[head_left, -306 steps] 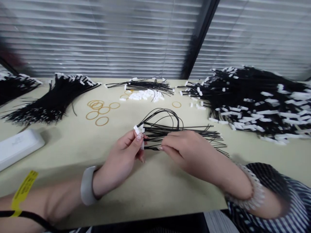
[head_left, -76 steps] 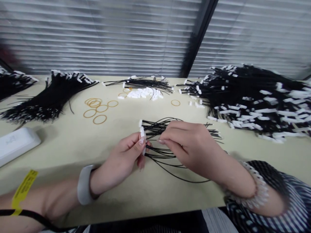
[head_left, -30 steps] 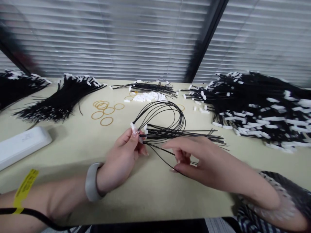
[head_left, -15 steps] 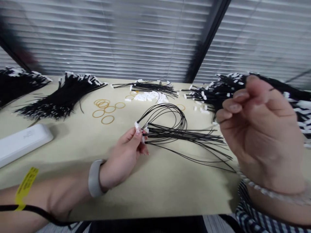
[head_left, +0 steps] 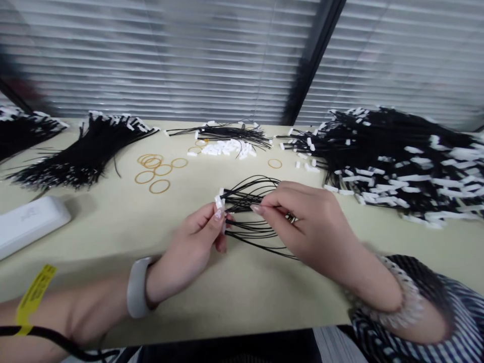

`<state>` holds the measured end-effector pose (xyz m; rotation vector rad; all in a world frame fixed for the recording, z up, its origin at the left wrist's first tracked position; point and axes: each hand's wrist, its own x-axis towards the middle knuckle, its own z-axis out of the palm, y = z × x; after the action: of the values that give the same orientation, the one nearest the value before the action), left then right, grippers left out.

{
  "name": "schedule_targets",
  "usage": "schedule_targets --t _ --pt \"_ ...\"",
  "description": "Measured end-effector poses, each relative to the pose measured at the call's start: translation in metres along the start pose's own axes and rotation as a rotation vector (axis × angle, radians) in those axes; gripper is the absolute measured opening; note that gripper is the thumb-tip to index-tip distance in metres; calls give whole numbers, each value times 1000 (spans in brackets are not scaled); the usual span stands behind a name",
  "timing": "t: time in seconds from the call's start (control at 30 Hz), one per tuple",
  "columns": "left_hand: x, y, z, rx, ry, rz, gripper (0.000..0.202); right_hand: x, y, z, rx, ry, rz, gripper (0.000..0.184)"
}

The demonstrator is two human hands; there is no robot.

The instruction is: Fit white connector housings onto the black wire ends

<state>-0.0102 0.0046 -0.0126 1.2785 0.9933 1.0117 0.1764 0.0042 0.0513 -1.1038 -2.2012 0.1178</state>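
Observation:
My left hand (head_left: 192, 234) pinches the white connector ends (head_left: 220, 202) of a small bunch of thin black wires (head_left: 245, 212) between thumb and fingers. My right hand (head_left: 306, 222) is shut on the same wires a little further along, with its fingertips close to my left hand. Past my right hand the wire ends are hidden by the fingers. A lower strand sags toward the tabletop.
A large heap of black wires with white connectors (head_left: 397, 161) lies on the right, and a smaller bundle (head_left: 83, 156) on the left. Loose white connectors (head_left: 227, 147), rubber bands (head_left: 153, 169) and a white rounded case (head_left: 30, 224) sit on the pale table (head_left: 242, 292).
My right hand has come back from the raised position at the right and closed on the wires. The wires' long loop and spread ends are now gathered in, and my left hand stays pinching.

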Motion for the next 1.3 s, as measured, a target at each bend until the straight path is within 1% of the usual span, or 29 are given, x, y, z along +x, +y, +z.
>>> schedule_targets --t 0.23,0.4,0.53,0.67,0.73,0.8,0.83,0.9,0.93,0.97,1.0,1.03,1.1,1.13,1.17,1.2,1.23,1.3 --pt "-1 4 -1 129 -20 3 29 2 1 7 -11 -55 2 16" --pt "-1 8 1 190 -31 7 30 3 0 6 -27 -63 -3 14" --pt "-2 9 2 237 -31 6 30 2 0 7 -44 -113 31 16" --pt "-3 9 2 259 -34 5 30 1 -2 13 -41 -144 45 18" --pt "-2 8 1 225 -51 -3 30 2 -4 14 -27 -147 53 18" --pt "-1 8 1 131 -36 -14 29 2 -4 11 0 -133 40 15" --pt "0 8 2 62 -9 -23 28 2 -3 6 7 -97 31 12" --pt "2 9 2 -101 78 -54 26 2 0 -5 -10 37 41 10" --pt "3 10 3 -184 127 -71 24 2 2 -12 -35 104 75 12" --pt "4 11 4 -261 171 -86 22 1 5 -19 -64 138 124 17" --pt "5 13 5 -325 207 -101 20 1 9 -25 -87 121 176 23" --pt "5 14 5 -374 235 -114 18 0 12 -30 -97 44 219 28" --pt "6 15 6 -437 263 -127 16 -1 19 -34 -95 -216 240 34" --pt "7 16 6 -454 270 -130 17 -1 21 -34 -87 -340 224 34" --pt "7 15 7 -467 274 -128 17 -2 23 -33 -77 -434 206 32" --pt "7 15 6 -479 272 -122 17 -2 23 -31 -65 -491 190 28" --pt "7 14 6 -489 268 -115 17 -3 23 -28 -52 -521 180 24" --pt "7 12 6 -500 255 -102 16 -4 21 -23 -38 -541 176 16"
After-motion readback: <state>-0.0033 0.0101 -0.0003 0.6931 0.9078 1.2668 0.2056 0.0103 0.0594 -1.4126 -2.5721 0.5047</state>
